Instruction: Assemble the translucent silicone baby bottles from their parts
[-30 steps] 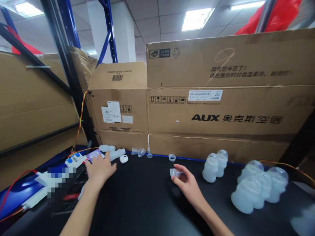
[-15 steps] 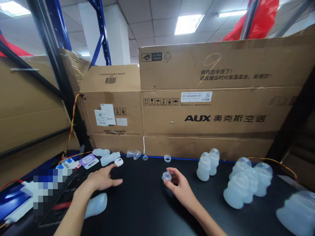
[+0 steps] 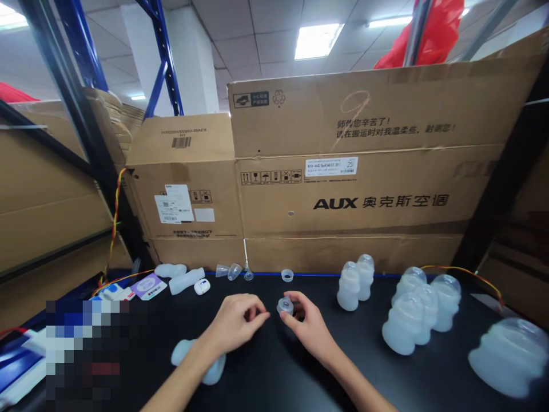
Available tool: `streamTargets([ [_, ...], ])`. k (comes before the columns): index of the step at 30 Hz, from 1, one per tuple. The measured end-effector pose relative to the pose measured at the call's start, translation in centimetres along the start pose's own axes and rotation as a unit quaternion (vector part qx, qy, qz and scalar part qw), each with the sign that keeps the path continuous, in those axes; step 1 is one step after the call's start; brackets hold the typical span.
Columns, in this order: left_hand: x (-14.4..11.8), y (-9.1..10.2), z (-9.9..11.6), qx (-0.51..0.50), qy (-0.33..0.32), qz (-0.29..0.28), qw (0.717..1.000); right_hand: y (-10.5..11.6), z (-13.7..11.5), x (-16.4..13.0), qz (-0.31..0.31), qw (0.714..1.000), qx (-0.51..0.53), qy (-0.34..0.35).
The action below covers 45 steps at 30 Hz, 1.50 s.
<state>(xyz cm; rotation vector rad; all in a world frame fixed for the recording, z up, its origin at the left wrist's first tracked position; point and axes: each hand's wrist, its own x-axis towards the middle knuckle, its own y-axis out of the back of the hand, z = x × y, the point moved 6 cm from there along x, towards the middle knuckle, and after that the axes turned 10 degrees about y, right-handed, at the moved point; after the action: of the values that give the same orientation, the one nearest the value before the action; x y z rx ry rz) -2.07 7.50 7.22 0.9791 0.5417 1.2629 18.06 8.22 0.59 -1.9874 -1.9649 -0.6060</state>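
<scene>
Our right hand (image 3: 309, 327) pinches a small clear cap (image 3: 285, 305) above the counter (image 3: 266, 377); at its nine o'clock our left hand (image 3: 237, 321) curls loosely, fingertips together, holding nothing.

Warehouse packing station.
Stacked shipping cartons (image 3: 364, 171) behind the hands, blue racking uprights (image 3: 160, 57) beyond to the left, black counter (image 3: 266, 372) beneath.
</scene>
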Motion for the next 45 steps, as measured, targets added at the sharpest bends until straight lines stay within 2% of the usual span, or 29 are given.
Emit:
streamTargets([
  [2,-0.5,-0.8,2.4,-0.003,-0.062,0.079,0.995,0.5,-0.1,0.2,0.023,1.0,-0.002,0.002],
  [3,-1.3,-0.7,3.6,-0.001,-0.127,0.137,0.982,0.9,-0.2,0.3,0.034,0.999,-0.004,0.004],
  [5,-3.3,-0.1,5.1,0.01,-0.264,0.248,0.932,1.6,-0.2,0.5,0.058,0.998,-0.007,0.006],
  [6,-4.2,0.2,5.4,0.019,-0.312,0.277,0.909,1.9,-0.3,0.5,0.07,0.997,-0.009,0.006],
  [7,-4.5,0.3,5.4,0.029,-0.331,0.273,0.903,2.2,-0.3,0.6,0.082,0.997,-0.011,0.004],
  [8,-4.3,0.3,5.2,0.039,-0.317,0.234,0.918,2.4,-0.2,0.6,0.092,0.996,-0.013,0.001],
  [11,-2.6,-0.8,3.8,0.066,-0.204,0.052,0.975,2.7,-0.1,0.7,0.108,0.994,-0.014,-0.006],
  [13,-1.9,-1.6,2.6,0.061,-0.145,-0.009,0.987,2.6,0.0,0.7,0.108,0.994,-0.011,-0.008],
  [19,0.1,-3.6,-1.0,-0.1,-0.045,0.013,0.994,2.4,0.0,0.5,0.107,0.994,-0.003,-0.012],
  [21,0.7,-4.0,-2.0,-0.104,-0.015,-0.013,0.994,2.4,-0.1,0.5,0.106,0.994,0.0,-0.014],
  [24,1.0,-3.6,-2.6,-0.078,0.003,-0.052,0.996,2.5,-0.4,0.5,0.099,0.995,0.009,-0.016],
  [30,-0.3,-2.4,-1.1,-0.028,-0.023,-0.084,0.996,1.0,-0.6,0.4,0.043,0.997,0.065,-0.017],
  [33,-1.1,-2.9,0.4,-0.024,-0.056,-0.085,0.995,0.0,-0.9,0.3,0.012,0.994,0.109,-0.015],
  [36,-1.2,-3.4,1.3,-0.016,-0.075,-0.067,0.995,-0.2,-1.8,0.2,-0.013,0.99,0.143,-0.011],
  [41,-0.8,-3.9,1.0,-0.018,-0.048,-0.032,0.998,0.4,-3.9,0.2,-0.046,0.985,0.164,0.005],
  [45,-1.0,-4.0,0.7,-0.037,-0.041,-0.038,0.998,0.1,-4.5,-0.1,-0.049,0.99,0.131,0.026],
])
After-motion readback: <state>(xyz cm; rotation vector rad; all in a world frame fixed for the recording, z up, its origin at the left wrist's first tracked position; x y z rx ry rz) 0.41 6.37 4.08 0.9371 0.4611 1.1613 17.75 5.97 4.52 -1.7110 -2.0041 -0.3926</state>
